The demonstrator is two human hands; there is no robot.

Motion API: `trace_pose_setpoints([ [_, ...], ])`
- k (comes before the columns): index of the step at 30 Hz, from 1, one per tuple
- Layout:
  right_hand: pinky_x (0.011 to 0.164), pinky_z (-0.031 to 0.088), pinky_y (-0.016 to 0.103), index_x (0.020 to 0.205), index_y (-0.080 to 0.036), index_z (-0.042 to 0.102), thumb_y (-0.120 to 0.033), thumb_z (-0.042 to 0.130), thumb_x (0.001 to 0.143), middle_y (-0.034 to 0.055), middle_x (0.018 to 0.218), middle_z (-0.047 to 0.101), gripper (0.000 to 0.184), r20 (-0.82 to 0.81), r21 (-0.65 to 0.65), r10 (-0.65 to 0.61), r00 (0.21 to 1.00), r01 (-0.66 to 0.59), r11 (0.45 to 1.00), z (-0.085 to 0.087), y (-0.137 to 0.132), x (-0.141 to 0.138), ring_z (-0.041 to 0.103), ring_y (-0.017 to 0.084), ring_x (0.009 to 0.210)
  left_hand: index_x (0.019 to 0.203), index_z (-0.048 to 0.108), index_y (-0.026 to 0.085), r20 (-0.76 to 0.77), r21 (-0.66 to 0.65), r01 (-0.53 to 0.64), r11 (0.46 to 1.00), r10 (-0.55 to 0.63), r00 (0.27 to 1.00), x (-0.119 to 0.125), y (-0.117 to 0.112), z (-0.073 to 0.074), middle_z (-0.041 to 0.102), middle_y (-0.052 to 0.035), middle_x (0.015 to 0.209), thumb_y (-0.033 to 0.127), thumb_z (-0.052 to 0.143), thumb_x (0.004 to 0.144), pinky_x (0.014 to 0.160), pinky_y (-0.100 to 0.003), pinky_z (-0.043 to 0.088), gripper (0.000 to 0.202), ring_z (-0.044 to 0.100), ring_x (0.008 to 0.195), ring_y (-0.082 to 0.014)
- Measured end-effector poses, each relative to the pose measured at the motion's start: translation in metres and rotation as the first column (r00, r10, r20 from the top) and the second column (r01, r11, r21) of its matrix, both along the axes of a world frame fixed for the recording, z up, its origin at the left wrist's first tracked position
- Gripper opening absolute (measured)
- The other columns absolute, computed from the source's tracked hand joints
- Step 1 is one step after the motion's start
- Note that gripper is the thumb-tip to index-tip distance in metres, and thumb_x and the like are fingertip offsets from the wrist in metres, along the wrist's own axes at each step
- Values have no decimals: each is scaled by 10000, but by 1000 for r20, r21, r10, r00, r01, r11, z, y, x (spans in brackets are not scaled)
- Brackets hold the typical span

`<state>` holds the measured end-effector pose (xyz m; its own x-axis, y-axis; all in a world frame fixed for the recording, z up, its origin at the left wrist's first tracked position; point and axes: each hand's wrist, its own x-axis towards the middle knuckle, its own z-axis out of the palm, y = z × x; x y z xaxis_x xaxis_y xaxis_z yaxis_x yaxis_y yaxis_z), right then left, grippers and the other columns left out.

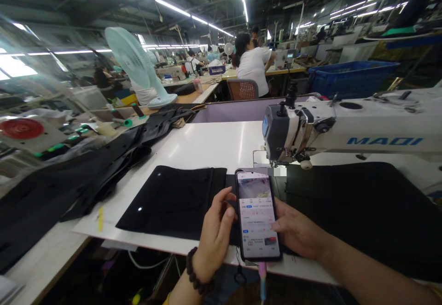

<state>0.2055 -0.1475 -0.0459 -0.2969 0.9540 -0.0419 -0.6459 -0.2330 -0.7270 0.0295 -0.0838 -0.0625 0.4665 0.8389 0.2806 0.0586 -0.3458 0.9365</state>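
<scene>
The right hand grasps the phone by its edge, thumb at the screen. The left hand is half open, fingers loosely bent beside it; whether they touch, I cannot tell. The phone is on the near side of the sewing machine head. The screen faces the person; the long axis runs forward, top end towards this head.

A black phone, screen lit, rests tilted in the right hand. Its small print seems blurred.
</scene>
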Motion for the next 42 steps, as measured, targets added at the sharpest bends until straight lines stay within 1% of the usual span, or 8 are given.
trace_pose_setpoints([
  [5,942,375,436,1175,-184,516,-90,559,640,92,1136,623,545,-10,10,7,1000,-7,1000,1,0,-1,565,243,1050,1236,394,175,-59,2,9,1000,-9,998,-1,-3,2,555,-76,1000,358,377,918,709,-287,439,367,540,789,-160],
  [10,884,419,415,1127,-210,547,-80,556,639,70,1068,655,506,-11,-11,-11,1000,11,1000,0,-1,0,614,220,947,1236,413,171,-69,21,26,999,-24,997,-1,-5,6,573,-82,1006,356,389,914,772,-310,439,373,549,873,-185],
  [17,908,401,436,1142,-191,534,-88,546,653,87,1103,637,500,7,-8,-3,1000,3,1000,-4,1,2,582,241,1018,1265,395,179,-94,25,36,999,-34,995,-2,-9,8,575,-82,1054,345,396,912,812,-311,440,391,556,912,-186],
  [22,908,397,448,1149,-192,521,-86,544,644,85,1114,632,517,12,-37,-4,1000,5,999,-6,1,2,573,248,1030,1275,384,165,-115,40,37,999,-32,993,-2,-10,8,560,-95,1104,332,388,914,868,-321,419,398,539,990,-195],
  [28,889,402,459,1122,-203,532,-88,566,614,81,1093,641,522,19,-79,-23,1000,25,997,-5,-2,3,590,254,990,1287,368,165,-102,6,50,999,-49,994,-1,-9,6,552,-103,1117,343,390,914,872,-328,432,414,548,991,-200],
  [33,909,392,454,1124,-201,534,-88,564,608,76,1096,640,529,10,-72,-24,1000,25,997,-4,0,2,581,250,1007,1303,354,183,-113,0,61,998,-61,992,-1,-9,4,544,-95,1126,344,391,913,881,-337,428,424,544,997,-204],
  [39,911,385,461,1120,-205,531,-98,559,618,78,1089,641,514,8,-50,-21,1000,22,999,-5,0,2,582,251,1006,1370,254,188,-136,-36,100,994,-104,985,-3,-12,-3,541,-104,1140,364,412,905,815,-338,469,521,570,945,-212],
  [42,883,406,458,1114,-208,532,-92,553,620,75,1068,650,508,3,-59,-23,1000,23,998,-5,0,2,596,251,978,1395,186,196,-145,-78,132,988,-143,979,-4,-15,-4,505,-118,1211,365,421,903,827,-350,474,571,572,964,-218],
])
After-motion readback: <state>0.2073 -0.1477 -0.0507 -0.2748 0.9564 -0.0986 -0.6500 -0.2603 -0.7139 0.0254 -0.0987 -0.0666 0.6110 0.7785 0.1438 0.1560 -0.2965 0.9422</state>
